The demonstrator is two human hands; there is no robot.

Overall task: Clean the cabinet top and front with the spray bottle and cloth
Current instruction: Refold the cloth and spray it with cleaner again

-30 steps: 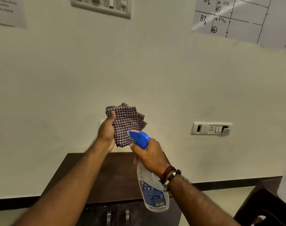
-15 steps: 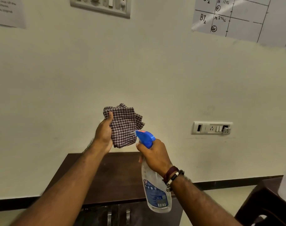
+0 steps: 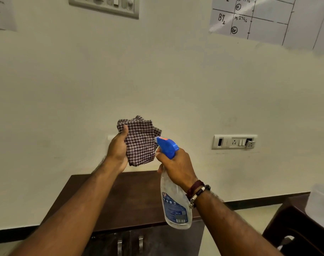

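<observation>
My left hand (image 3: 117, 151) grips a folded brown-and-white checked cloth (image 3: 140, 143), held up in front of the wall. My right hand (image 3: 177, 166) holds a clear spray bottle (image 3: 175, 206) by its neck, fingers round the trigger. Its blue nozzle head (image 3: 166, 145) points left at the cloth, almost touching it. Below both hands stands the dark brown cabinet (image 3: 131, 198), its top against the wall. Two metal door handles (image 3: 129, 243) show on its front at the bottom edge.
A wall socket plate (image 3: 234, 142) sits right of the hands, a switch panel (image 3: 105, 5) above. Papers (image 3: 268, 17) hang on the wall at top right and top left. A dark piece of furniture (image 3: 295, 231) with a white box (image 3: 321, 202) stands at lower right.
My right hand with the spray bottle has shifted slightly right and a little up. The cloth in my left hand has barely moved.
</observation>
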